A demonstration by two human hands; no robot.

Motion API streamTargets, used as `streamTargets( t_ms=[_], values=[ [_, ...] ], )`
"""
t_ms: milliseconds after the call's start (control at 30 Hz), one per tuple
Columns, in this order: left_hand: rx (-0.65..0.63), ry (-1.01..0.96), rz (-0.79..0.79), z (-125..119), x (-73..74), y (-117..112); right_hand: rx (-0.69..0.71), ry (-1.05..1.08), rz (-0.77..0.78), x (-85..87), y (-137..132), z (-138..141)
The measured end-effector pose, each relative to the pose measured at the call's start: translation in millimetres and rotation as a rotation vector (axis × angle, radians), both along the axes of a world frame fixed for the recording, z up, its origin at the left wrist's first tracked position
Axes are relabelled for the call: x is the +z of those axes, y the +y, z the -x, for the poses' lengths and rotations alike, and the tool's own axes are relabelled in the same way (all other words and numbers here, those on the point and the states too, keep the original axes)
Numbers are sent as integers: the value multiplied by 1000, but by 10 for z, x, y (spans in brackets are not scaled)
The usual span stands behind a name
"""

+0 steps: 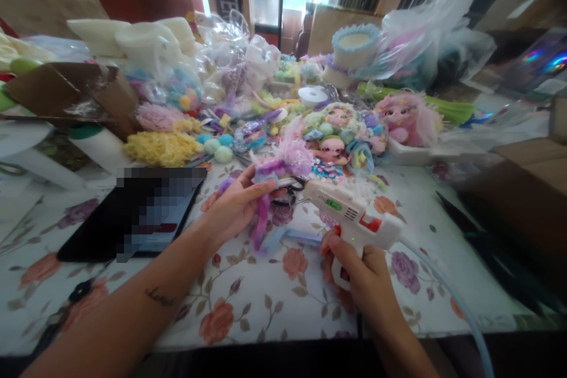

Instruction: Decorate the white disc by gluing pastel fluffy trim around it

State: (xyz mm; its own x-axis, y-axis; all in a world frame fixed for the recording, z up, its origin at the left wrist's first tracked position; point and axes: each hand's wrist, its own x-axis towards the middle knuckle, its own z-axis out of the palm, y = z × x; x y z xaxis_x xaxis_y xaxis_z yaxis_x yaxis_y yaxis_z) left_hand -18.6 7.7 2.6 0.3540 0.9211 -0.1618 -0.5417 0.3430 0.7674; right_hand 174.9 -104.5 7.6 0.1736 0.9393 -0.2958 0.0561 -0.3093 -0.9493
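Observation:
My right hand (354, 266) is wrapped round the handle of a white glue gun (349, 209) with a red trigger. Its dark nozzle points left, close to my left hand (239, 201). Between the thumb and fingers of that left hand is a fluffy pink and purple ribbon piece (287, 156), its purple and pale blue tails hanging down to the cloth. Black-handled scissors (283, 201) seem to lie behind the nozzle, partly hidden. A pale cord (447, 289) runs from the back of the glue gun toward the lower right.
A dark tablet (93, 230) lies at left on the flowered tablecloth (248, 301). Yellow ruffled trim (162, 147), pom-poms (221, 153) and several doll heads (401, 115) crowd the back. Cardboard boxes stand at left (66, 94) and right (527, 171), with a dark pointed object (478, 230) nearby.

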Motion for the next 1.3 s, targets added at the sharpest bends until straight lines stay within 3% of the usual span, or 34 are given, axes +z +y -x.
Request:
streamTargets(
  t_ms=[433, 733, 1300],
  values=[
    [24, 23, -2, -12, 9, 2, -55, 32, 6, 59, 11, 29],
    [44, 49, -28, -23, -13, 4, 46, 20, -43, 29, -10, 18],
    [33, 39, -12, -25, -58, 19, 39, -32, -45, 16, -15, 35]
  ],
)
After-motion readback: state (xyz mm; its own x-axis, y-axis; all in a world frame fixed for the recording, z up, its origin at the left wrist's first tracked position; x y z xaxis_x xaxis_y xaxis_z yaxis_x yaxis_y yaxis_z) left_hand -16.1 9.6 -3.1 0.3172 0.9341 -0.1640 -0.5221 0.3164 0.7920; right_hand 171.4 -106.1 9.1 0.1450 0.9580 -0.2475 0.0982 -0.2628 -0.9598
